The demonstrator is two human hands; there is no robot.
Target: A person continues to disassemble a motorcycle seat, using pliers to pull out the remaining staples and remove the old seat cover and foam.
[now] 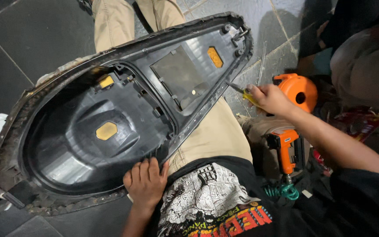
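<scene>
An upturned black plastic scooter seat base [88, 131] lies across my lap, with yellow rubber pads and a ragged cover edge around its rim. My left hand [145, 182] presses on the near rim of the seat. At the seat's right edge, my right hand [270, 98] grips a screwdriver [242, 91] with a yellow handle. Its tip touches the rim.
An orange pneumatic stapler [288, 147] with a green coiled hose [284, 192] lies right of my leg. An orange round tool part [301, 90] sits behind my right hand. Another person's leg [365, 70] is at the upper right. Dark floor tiles [27, 39] surround me.
</scene>
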